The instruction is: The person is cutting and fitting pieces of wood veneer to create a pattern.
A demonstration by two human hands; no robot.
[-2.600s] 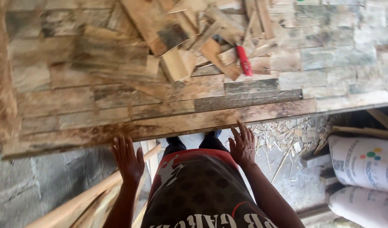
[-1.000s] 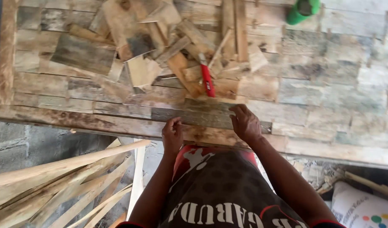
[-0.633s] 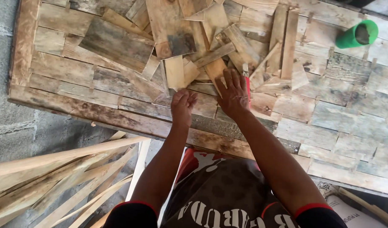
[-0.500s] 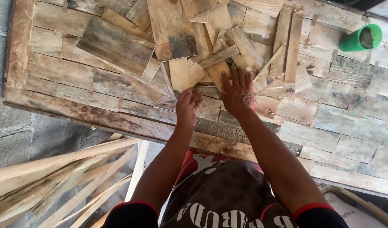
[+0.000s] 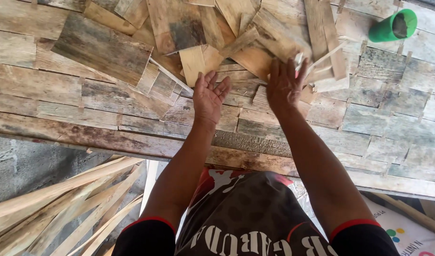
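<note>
Head view, looking down on two bare hands over a surface (image 5: 47, 128) of weathered wooden planks fitted edge to edge, grey-brown and rough-grained. Left hand (image 5: 209, 97): palm turned up, fingers spread wide, holding nothing, just below a pale squarish offcut (image 5: 193, 64). Right hand (image 5: 285, 85): back up, fingers splayed and pressed into a loose pile of wood scraps (image 5: 255, 33); whether it grips a piece cannot be told. The pile holds more than a dozen flat offcuts and thin slats, overlapping at many angles; the largest is one dark grey rectangular board (image 5: 104, 50), tilted, at the pile's left end. One green cylindrical cup (image 5: 392, 27) lies on its side near the upper right corner, well apart from both hands. Below the surface's edge, lower left, a bundle of long pale wooden strips (image 5: 61, 208) fans out. Lower right, one white sack (image 5: 407, 232) shows small coloured dots.
</note>
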